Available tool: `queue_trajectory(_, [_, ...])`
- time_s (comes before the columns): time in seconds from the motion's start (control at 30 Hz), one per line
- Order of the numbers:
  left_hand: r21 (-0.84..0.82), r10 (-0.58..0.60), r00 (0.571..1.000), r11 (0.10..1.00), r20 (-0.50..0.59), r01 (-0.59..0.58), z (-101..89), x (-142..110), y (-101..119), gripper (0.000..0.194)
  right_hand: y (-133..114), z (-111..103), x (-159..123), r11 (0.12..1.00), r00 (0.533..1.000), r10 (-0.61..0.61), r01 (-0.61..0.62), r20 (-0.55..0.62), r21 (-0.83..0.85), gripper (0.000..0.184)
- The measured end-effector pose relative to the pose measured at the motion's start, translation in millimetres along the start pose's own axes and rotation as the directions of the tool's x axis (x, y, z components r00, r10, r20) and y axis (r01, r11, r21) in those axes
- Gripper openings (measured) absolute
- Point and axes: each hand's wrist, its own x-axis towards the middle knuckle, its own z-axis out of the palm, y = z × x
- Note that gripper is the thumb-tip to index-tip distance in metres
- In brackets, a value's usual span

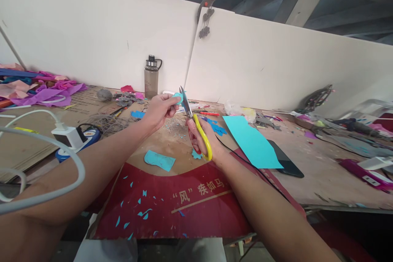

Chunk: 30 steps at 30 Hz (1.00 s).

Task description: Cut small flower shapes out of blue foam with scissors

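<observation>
In the head view, the left hand (162,111) pinches a small turquoise paper piece (178,98) right beside the blades of the scissors (201,133), whose yellow handle the right hand (212,136) grips, left of a turquoise sheet (252,143) on the table (316,163).

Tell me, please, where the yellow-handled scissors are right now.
The yellow-handled scissors are near the centre of the head view, held in the right hand, beside the turquoise paper cutout in the left hand.

The hands (160,111) are bare, the trousers (107,250) pale grey.
</observation>
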Motion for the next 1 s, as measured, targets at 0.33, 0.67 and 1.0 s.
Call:
queue_trajectory(0.33, [0.023,0.027,0.999,0.999,-0.030,-0.026,-3.5,4.3,-3.4,0.031,-4.5,1.4,-1.2,1.000,1.000,0.028,-0.028,-0.007,0.001,0.059])
queue_trajectory(0.67, [0.036,0.051,0.998,0.998,-0.046,-0.049,-5.9,6.5,-4.3,0.035,-5.5,0.8,-0.7,0.998,0.998,0.058,-0.058,-0.002,-0.037,0.055])
queue_trajectory(1.0, [0.039,0.065,0.995,0.997,-0.072,-0.062,-6.9,7.6,-1.6,0.039,-7.1,0.5,-1.9,0.998,0.999,0.042,-0.042,0.002,-0.053,0.054])
